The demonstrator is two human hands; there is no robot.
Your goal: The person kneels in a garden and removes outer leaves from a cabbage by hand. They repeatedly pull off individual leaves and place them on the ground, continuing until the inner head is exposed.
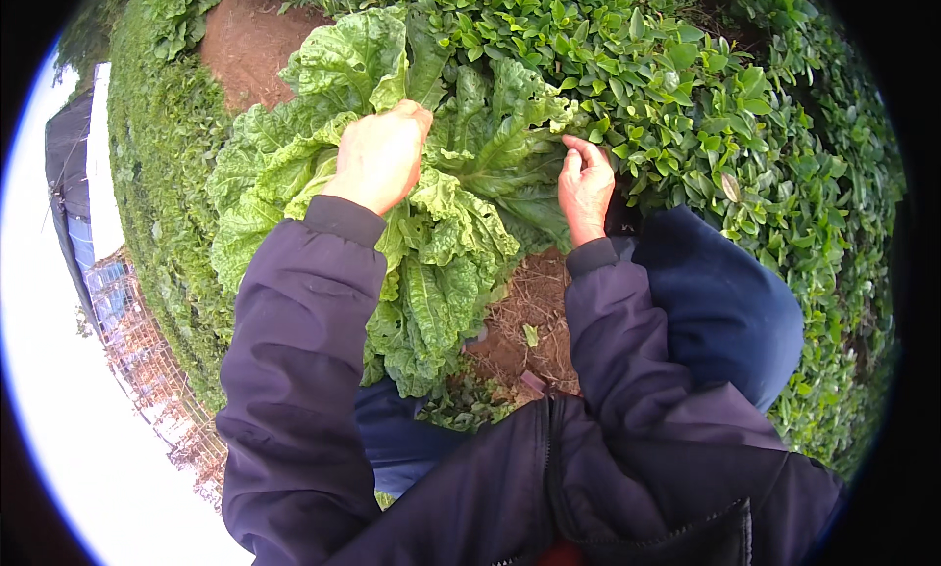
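Observation:
A large leafy green vegetable plant (448,264), with crinkled leaves full of small holes, spreads before me. My left hand (384,154) is over its upper middle with curled fingers, among the leaves; what lies inside the fingers is hidden. At the plant's right side, my right hand (587,184) has thumb and forefinger close together at the edge of a holed outer leaf (514,117). Whether the fingertips pinch that leaf is not clear.
Dense low shrubs (698,110) stand close on the right and beyond the plant. Bare reddish soil (253,44) shows at the upper left, and more soil with dry straw (526,316) below the plant. A wire fence (147,353) and a dark-covered structure (68,154) are at far left.

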